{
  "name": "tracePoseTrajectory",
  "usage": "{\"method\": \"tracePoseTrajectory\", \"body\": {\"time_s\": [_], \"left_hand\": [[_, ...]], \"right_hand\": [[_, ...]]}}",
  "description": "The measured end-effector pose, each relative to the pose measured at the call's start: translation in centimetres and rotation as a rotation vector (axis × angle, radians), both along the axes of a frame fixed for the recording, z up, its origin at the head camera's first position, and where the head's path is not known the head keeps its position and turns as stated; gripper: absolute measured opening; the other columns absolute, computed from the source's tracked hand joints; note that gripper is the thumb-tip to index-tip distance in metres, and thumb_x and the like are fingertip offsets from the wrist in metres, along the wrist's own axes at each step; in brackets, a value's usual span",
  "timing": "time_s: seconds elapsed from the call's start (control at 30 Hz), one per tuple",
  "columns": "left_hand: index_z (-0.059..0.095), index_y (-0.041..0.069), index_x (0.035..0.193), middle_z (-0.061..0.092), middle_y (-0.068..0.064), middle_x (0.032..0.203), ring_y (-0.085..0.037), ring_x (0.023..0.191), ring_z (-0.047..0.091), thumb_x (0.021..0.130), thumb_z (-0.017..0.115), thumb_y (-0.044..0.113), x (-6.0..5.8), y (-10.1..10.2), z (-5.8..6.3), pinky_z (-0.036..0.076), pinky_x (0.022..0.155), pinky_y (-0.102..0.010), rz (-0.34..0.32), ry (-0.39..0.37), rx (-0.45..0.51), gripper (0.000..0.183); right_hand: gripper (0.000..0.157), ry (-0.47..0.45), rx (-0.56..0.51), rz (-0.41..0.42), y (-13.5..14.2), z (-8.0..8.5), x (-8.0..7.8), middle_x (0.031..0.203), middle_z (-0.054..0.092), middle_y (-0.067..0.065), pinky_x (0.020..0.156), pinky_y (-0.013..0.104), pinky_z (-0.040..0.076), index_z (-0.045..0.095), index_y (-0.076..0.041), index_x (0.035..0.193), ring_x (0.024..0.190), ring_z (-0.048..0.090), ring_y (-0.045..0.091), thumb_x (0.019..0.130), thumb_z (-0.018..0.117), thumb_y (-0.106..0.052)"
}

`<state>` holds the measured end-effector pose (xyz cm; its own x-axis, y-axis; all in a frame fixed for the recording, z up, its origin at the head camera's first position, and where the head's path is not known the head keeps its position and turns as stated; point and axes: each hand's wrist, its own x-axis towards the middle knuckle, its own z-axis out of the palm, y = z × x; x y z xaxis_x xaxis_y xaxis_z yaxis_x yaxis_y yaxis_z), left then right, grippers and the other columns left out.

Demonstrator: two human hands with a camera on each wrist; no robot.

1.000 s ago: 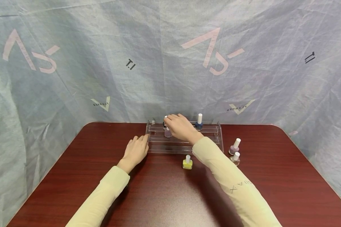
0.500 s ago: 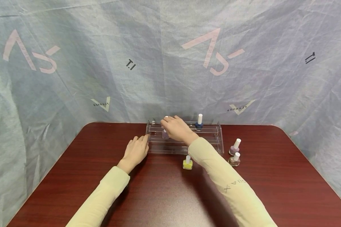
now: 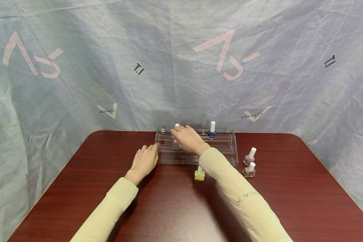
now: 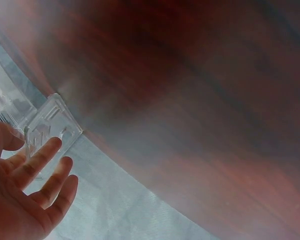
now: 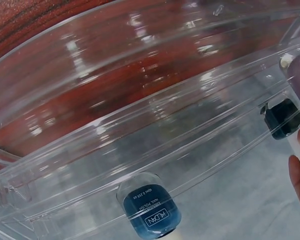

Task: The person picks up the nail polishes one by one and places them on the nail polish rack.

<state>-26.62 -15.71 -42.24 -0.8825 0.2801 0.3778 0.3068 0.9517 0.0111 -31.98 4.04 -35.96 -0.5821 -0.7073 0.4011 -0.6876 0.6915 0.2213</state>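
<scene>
A clear acrylic tiered rack stands at the back of the table. My left hand is at its left end; in the left wrist view the thumb and index finger hold the rack's corner, the other fingers spread. My right hand is over the left part of the rack, holding a purple nail polish bottle at the middle tier, its cap hidden by the fingers. Behind it stands a dark nail polish bottle with a white cap. A blue nail polish bottle stands upright on the top tier, farther right.
A yellow nail polish bottle stands before the rack, close under the right sleeve. Right of the rack stand a lilac bottle and a brownish glitter bottle. A grey cloth hangs behind the table.
My right hand has shifted slightly left and down with the purple nail polish bottle, then nearly stopped. The dark bottle's white cap shows more clearly behind it. My left hand stays put.
</scene>
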Motion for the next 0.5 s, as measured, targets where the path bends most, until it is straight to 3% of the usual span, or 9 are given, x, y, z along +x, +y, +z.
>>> {"method": "tracePoseTrajectory", "body": {"time_s": [0.5], "left_hand": [[0.051,0.007,0.123,0.065,-0.009,0.104,-0.031,0.091,0.057,0.087,0.054,0.016,-0.03,0.0,-0.05,0.047,0.071,-0.042,-0.006,0.017,0.006,0.037]], "right_hand": [[0.005,-0.004,0.006,0.0,-0.04,-0.11,-0.02,0.086,0.06,-0.001,0.07,0.033,0.045,0.055,-0.014,0.087,0.083,0.059,0.016,0.091,0.053,-0.017]]}}
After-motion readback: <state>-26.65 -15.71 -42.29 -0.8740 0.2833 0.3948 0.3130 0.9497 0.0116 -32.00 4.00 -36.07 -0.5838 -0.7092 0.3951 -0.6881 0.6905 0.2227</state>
